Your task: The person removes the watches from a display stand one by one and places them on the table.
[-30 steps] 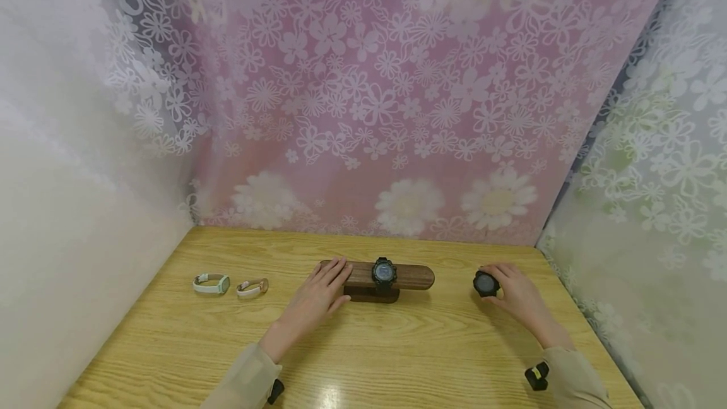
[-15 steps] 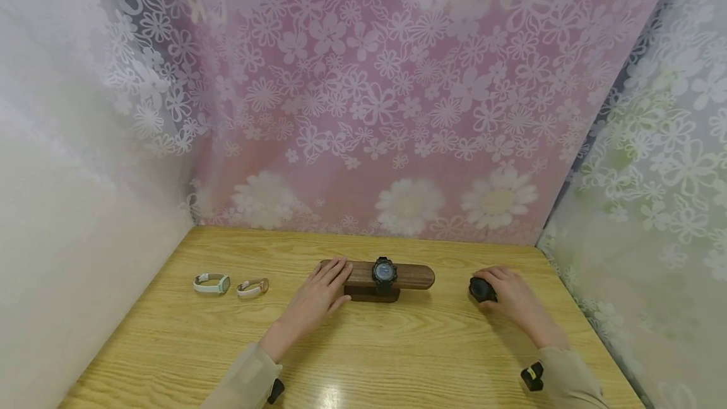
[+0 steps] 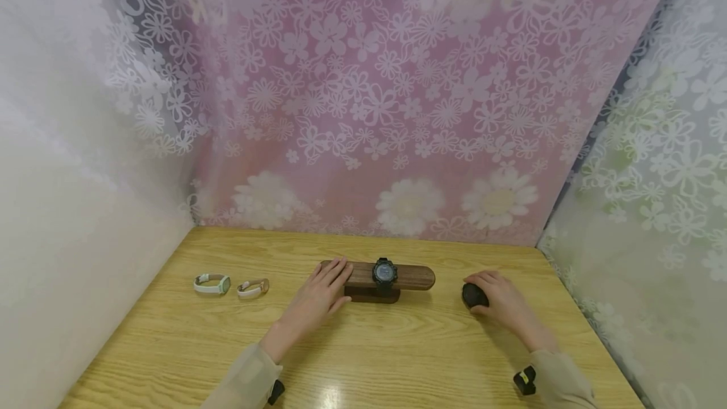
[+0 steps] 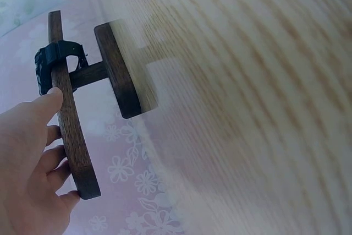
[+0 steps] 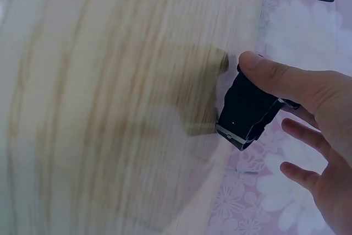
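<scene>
My left hand (image 3: 315, 295) holds the left part of a dark wooden watch stand (image 3: 417, 277), fingers across its top bar and thumb at the front edge. A black wristwatch (image 3: 384, 272) is strapped round the middle of that bar, its dial facing me. To the right of the stand, my right hand (image 3: 507, 305) pinches a second black wristwatch (image 3: 474, 295) between thumb and fingers. In the right wrist view, this watch (image 5: 247, 109) has its strap closed in a loop, with a metal buckle showing. The bar's left end (image 4: 88, 182) shows beside my fingers in the left wrist view.
Two smaller watches lie at the left of the wooden table (image 3: 363, 352): a mint-green one (image 3: 212, 284) and a white one with a gold-toned case (image 3: 253, 288). A pink floral curtain (image 3: 363, 112) hangs behind the table, with pale sheets at both sides.
My right hand has moved left and slightly nearer to me with the black watch, which has turned so that its dial no longer faces the head camera. The left hand and stand stay put.
</scene>
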`<state>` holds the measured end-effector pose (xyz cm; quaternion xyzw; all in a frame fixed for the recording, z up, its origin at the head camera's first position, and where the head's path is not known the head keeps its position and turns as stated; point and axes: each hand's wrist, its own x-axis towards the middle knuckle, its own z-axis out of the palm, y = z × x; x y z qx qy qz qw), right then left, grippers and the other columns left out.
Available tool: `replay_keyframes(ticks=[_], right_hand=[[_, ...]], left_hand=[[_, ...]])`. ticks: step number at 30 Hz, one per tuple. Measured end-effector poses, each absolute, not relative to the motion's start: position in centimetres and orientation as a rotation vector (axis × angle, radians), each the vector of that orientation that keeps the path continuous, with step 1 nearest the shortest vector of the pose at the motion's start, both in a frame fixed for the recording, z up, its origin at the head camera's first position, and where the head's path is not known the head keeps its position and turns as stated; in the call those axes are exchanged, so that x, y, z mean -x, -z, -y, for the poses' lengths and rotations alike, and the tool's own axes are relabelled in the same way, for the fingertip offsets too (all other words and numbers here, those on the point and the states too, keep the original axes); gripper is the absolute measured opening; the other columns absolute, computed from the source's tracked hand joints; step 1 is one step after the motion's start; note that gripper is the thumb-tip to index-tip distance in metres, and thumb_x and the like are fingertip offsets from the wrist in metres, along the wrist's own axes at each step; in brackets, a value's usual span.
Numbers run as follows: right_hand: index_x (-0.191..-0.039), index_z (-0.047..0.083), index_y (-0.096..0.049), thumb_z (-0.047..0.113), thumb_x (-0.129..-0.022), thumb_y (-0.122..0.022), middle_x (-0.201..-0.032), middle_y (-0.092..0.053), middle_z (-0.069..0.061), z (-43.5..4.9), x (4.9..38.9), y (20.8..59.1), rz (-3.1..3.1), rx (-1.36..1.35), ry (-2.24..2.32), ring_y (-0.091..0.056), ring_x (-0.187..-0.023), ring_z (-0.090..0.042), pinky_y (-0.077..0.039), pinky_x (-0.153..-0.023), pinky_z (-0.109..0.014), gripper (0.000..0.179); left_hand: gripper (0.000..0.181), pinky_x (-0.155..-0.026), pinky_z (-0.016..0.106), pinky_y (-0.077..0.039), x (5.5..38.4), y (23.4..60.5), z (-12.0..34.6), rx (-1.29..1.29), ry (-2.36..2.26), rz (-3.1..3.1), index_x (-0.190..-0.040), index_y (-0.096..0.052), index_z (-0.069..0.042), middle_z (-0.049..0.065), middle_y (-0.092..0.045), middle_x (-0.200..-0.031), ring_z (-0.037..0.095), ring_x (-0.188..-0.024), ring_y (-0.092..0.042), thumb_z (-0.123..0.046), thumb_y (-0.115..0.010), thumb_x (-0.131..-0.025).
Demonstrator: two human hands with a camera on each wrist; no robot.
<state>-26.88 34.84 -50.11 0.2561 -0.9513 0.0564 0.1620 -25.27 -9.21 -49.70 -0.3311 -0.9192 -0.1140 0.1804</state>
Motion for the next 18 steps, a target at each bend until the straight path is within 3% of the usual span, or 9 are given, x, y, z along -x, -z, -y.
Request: replay_keyframes(ticks=[18], right_hand=[[-0.132, 0.005, -0.065, 0.023, -0.071, -0.093, -0.128, -0.066, -0.018, -34.54, 26.74, 50.29, 2.780, -0.696, -0.186, -0.058, -0.120, -0.042, -0.048, -0.093, -0.066, 0.069]], left_hand=[[0.063, -0.121, 0.053, -0.029, 25.26, 49.63, 9.23, 0.943, 0.323, 2.601, -0.155, -0.041, -0.006, 0.015, -0.036, -0.160, 0.031, -0.148, -0.036, -0.036, -0.060, -0.103]])
